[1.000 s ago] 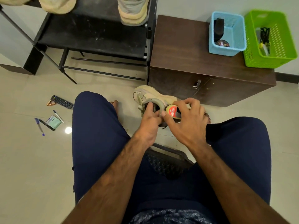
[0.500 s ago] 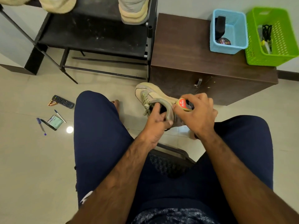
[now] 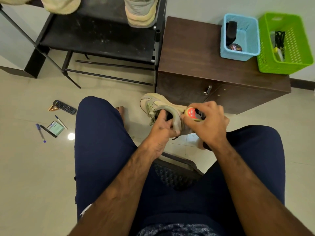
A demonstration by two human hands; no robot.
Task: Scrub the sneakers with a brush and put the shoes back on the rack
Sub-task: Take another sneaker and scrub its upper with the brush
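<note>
Between the seated person's knees, the left hand (image 3: 162, 132) is gripping the beige sneaker (image 3: 158, 103) by its heel collar, with its fingers curled round the grey rim and some tucked into the opening. The sneaker's toe is pointing away from that hand, toward the black rack (image 3: 102, 40). Right beside it, the right hand (image 3: 209, 126) is curling its fingers over a round red-and-gold Kiwi tin (image 3: 191, 114) and holding it against the sneaker's heel. Whether anything else is lying under that palm I cannot tell.

Beyond the left hand, the rack is carrying two more pale shoes, one (image 3: 141, 12) straight ahead and another (image 3: 61, 4) farther to the left. Beyond the right hand, a dark wooden cabinet (image 3: 196, 57) is standing against the wall. It is bearing a blue basket (image 3: 252, 40), which holds a dark brush-like thing (image 3: 231, 33), and a green basket (image 3: 298, 48) just to the blue one's right. Well off to the left of the left hand, a remote (image 3: 64, 107) and some pens (image 3: 40, 132) are lying on the tiled floor.
</note>
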